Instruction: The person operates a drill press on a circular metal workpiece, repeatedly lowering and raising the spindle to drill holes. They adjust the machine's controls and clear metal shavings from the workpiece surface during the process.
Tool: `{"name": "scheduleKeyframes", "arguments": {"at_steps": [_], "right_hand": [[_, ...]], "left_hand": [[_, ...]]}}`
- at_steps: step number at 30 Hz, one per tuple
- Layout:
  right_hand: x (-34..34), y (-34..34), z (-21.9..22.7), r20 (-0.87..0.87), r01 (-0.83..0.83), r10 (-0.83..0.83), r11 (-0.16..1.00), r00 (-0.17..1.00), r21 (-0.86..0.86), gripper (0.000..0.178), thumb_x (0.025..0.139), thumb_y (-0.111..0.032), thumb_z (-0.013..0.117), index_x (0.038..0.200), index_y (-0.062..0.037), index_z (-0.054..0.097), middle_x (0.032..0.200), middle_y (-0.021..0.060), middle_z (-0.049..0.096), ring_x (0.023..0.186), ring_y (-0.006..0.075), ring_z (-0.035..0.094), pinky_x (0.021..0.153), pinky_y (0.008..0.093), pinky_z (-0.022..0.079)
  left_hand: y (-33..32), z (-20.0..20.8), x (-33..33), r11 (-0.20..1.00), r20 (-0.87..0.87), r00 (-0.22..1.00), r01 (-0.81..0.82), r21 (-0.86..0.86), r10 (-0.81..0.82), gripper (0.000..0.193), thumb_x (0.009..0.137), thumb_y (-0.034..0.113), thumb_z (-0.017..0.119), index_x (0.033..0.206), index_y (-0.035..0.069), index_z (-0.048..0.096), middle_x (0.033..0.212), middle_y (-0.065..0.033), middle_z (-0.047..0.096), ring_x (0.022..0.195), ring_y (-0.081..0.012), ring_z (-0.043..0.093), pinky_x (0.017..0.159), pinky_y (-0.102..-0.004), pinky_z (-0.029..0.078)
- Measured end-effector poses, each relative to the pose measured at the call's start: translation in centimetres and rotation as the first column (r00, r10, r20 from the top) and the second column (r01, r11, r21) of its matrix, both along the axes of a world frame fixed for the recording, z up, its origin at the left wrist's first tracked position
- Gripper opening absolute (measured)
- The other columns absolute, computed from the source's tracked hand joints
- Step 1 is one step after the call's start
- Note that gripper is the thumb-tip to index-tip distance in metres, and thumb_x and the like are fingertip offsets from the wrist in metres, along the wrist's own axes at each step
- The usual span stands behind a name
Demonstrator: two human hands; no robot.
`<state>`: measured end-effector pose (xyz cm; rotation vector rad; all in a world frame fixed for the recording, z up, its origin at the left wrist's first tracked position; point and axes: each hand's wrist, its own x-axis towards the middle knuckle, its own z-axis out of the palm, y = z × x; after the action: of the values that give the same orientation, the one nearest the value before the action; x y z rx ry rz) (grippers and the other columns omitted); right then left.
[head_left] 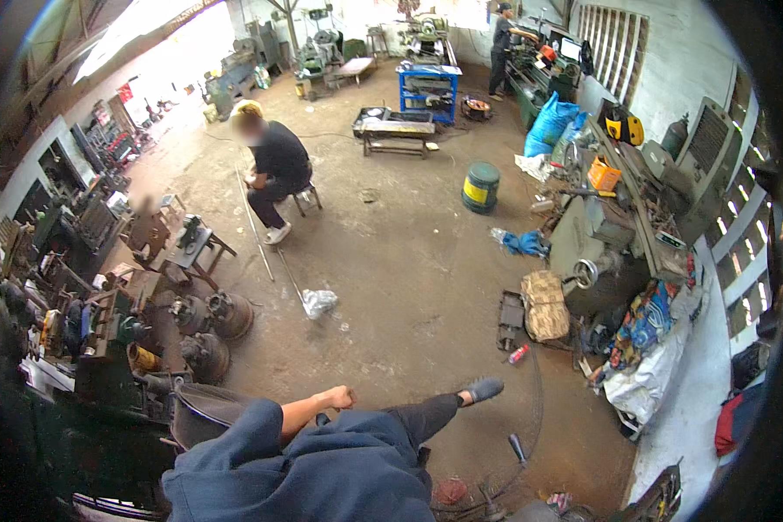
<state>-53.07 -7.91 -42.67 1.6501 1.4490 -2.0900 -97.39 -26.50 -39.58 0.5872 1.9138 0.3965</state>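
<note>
My left hand [341, 398] rests over my lap, just beyond the dark blue shirt [313, 465]. Its fingers are curled into a fist and nothing sticks out of it. My right hand is out of sight. One leg in dark trousers [426, 416] stretches to the right, ending in a grey shoe [483, 390]. Beside my left sleeve is a dark chair back [202, 416]. On the floor to the right lies a tool with a dark handle [517, 447], near a thin cable [538, 409].
A seated person [274, 161] sits ahead beside long rods [254, 226]; another person [501, 48] stands at a far machine. Heavy round metal parts [228, 315] stand left. A green drum [480, 187], a cardboard-coloured bundle [545, 304] and a cluttered machine [600, 226] stand right.
</note>
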Motion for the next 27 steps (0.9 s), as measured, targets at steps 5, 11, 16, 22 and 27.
{"name": "scheduleKeyframes", "arguments": {"at_steps": [5,11,16,22,27], "right_hand": [[0.3,0.1,-1.1,-0.002,0.026,-0.026,1.0,1.0,-0.013,0.03,0.09,-0.029,0.061,0.109,-0.0107,0.048,0.107,0.0133,0.05,0.096,0.0288,0.045,0.08,0.0406,0.037],[2.5,0.1,-1.2,0.003,0.089,-0.089,0.995,0.996,-0.033,0.024,0.089,-0.027,0.06,0.103,-0.0106,0.05,0.1,0.0122,0.051,0.089,0.0261,0.047,0.075,0.0379,0.038],[1.6,-0.2,-1.2,0.004,0.188,-0.188,0.982,0.982,-0.005,0.02,0.089,-0.026,0.06,0.098,-0.0106,0.051,0.094,0.0112,0.053,0.084,0.0239,0.048,0.07,0.0357,0.038],[-3.7,-0.2,-0.2,0.011,0.287,-0.288,0.958,0.958,0.004,0.015,0.088,-0.024,0.06,0.091,-0.0105,0.053,0.087,0.01,0.055,0.077,0.0213,0.05,0.065,0.033,0.039],[-9.1,-0.4,0.7,0.0,0.389,-0.389,0.921,0.921,0.008,0.013,0.088,-0.022,0.059,0.086,-0.0105,0.054,0.082,0.0091,0.056,0.071,0.0191,0.051,0.061,0.0308,0.04]], "left_hand": [[-2.0,1.8,-1.0,0.992,0.002,1.0,0.006,-0.127,-0.006,0.041,0.073,0.021,0.069,0.112,0.008,0.069,0.099,-0.0123,0.072,0.091,-0.0255,0.068,0.073,-0.0385,0.053],[-6.2,-1.7,-2.4,0.988,-0.003,0.993,0.115,-0.106,-0.116,0.041,0.082,0.035,0.067,0.112,0.006,0.069,0.107,-0.0154,0.072,0.098,-0.0271,0.067,0.081,-0.0411,0.052],[-5.7,-4.6,-4.8,0.969,0.014,0.97,0.243,-0.052,-0.243,0.043,0.083,0.036,0.065,0.112,0.006,0.07,0.107,-0.0163,0.071,0.098,-0.0279,0.067,0.087,-0.0433,0.051],[1.1,-2.1,-9.4,0.991,0.083,0.993,0.091,-0.1,-0.083,0.038,0.082,0.018,0.06,0.117,0.005,0.068,0.1,-0.0093,0.072,0.086,-0.0206,0.067,0.067,-0.0337,0.057],[6.1,0.1,-15.3,0.998,0.141,0.99,-0.011,0.066,0.001,0.033,0.085,0.013,0.063,0.115,-0.001,0.064,0.102,-0.0111,0.072,0.088,-0.0208,0.069,0.068,-0.0321,0.057]]}}
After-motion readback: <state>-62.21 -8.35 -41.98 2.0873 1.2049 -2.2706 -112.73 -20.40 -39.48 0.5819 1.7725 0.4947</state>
